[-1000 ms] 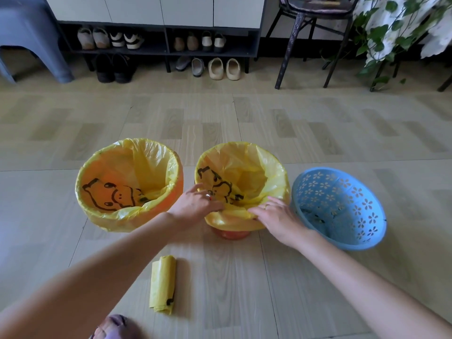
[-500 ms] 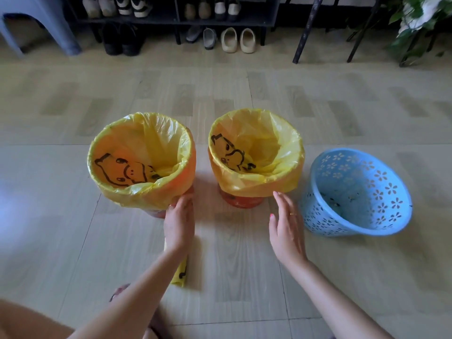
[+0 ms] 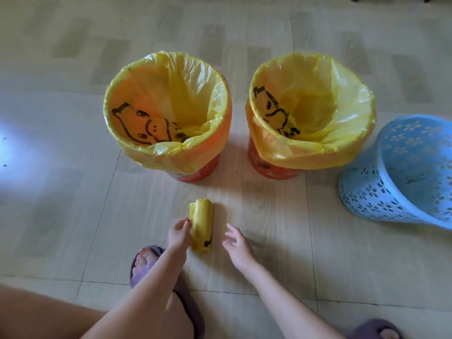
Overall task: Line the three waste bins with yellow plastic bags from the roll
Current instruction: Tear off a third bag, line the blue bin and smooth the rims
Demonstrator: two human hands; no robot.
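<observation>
— Where's the roll (image 3: pixel 201 225)?
— On the floor before the lined bins. Your left hand (image 3: pixel 179 234) touches its side, fingers loose; your right hand (image 3: pixel 235 243) hovers spread beside it.
— Next?
— Pin it, peel one bag.

Two orange bins stand upright side by side on the floor, left bin (image 3: pixel 195 167) and middle bin (image 3: pixel 274 170), each lined with a yellow bag (image 3: pixel 171 152) (image 3: pixel 315 152) folded over the rim. Blue perforated bin (image 3: pixel 381 199) at 3 o'clock of them, unlined, tilted. Yellow roll (image 3: pixel 201 226) lies flat at 6 o'clock of the gap between the orange bins
</observation>
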